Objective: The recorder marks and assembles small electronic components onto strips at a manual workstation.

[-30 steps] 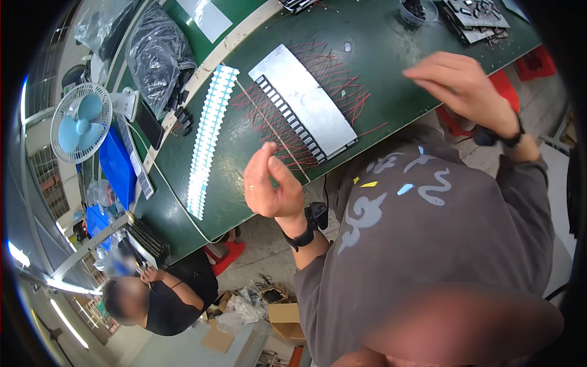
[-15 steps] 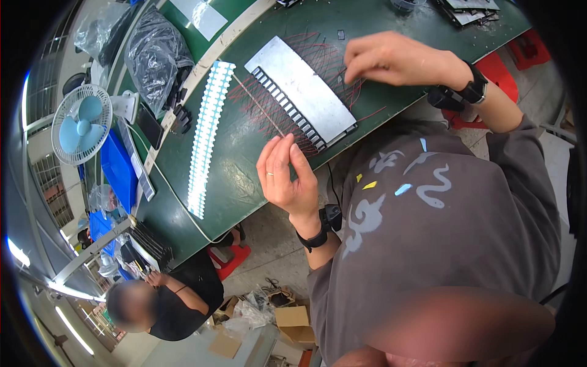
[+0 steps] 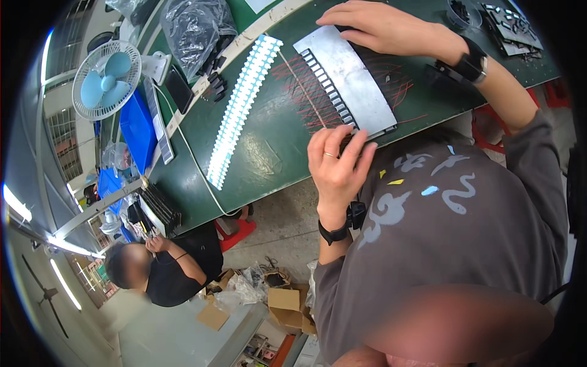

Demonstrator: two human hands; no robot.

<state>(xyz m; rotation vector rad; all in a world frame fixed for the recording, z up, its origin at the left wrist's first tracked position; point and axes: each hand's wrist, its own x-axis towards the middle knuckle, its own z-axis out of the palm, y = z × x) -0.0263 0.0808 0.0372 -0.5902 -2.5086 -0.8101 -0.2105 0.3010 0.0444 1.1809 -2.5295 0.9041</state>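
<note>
A long pale metal plate [image 3: 351, 70] lies on the green bench, with a row of small black-and-white pieces [image 3: 327, 88] along its left edge. Thin red wires [image 3: 406, 88] fan out from beneath it on both sides. At its near end, my left hand [image 3: 339, 168] has the thumb and curled fingers around the corner where the row ends. My right hand [image 3: 391, 30] reaches across the far end, its fingers stretched out and the thumb by the plate's edge. The undersides of the right fingers are hidden.
Left of the plate lies a thin rod [image 3: 302, 88], then a long white-and-teal toothed strip [image 3: 244, 110]. A white fan [image 3: 107, 79], a phone [image 3: 178, 88] and a blue tray [image 3: 136, 131] are farther left. Stacked plates [image 3: 510, 30] stand at the far right. A co-worker [image 3: 183, 263] sits lower left.
My left hand has moved right, onto the plate's near end. My right hand has gone from above the wires on the right to the plate's far end. The whole view has shifted.
</note>
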